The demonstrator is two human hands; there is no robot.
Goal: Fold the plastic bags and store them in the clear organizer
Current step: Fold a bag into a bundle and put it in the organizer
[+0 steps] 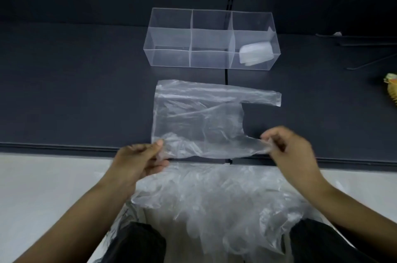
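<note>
1. Plastic bag (193,116): I log it spread nearly flat on the dark tabletop (75,90), between the organizer and the near edge. Its long axis runs left to right. The closed bottom is at the left and both handles point right.
2. Far handle (262,97): a flat strip on the tabletop, reaching further right than the rest of the bag.
3. Near handle (253,146): lifted slightly and drawn taut to the right.
4. Left hand (141,159): curled, thumb on top, pinching the bag's near-left corner just over the tabletop's near edge.
5. Right hand (287,149): curled, fingertips bunched, pinching the end of the near handle. I note motion blur here, so I cannot tell the exact finger placement.
6. Clear organizer (171,56): far side of the tabletop, just beyond the bag and not touching it. Its long axis also runs left to right, with three compartments in a row.
7. Folded bag (255,53): a white, compact bundle lying in the right compartment.
8. Pile of loose bags (214,198): crumpled, near me, below both hands and across the lap.
9. Yellow object (392,88): at the right edge of view; I cannot identify it.
</note>
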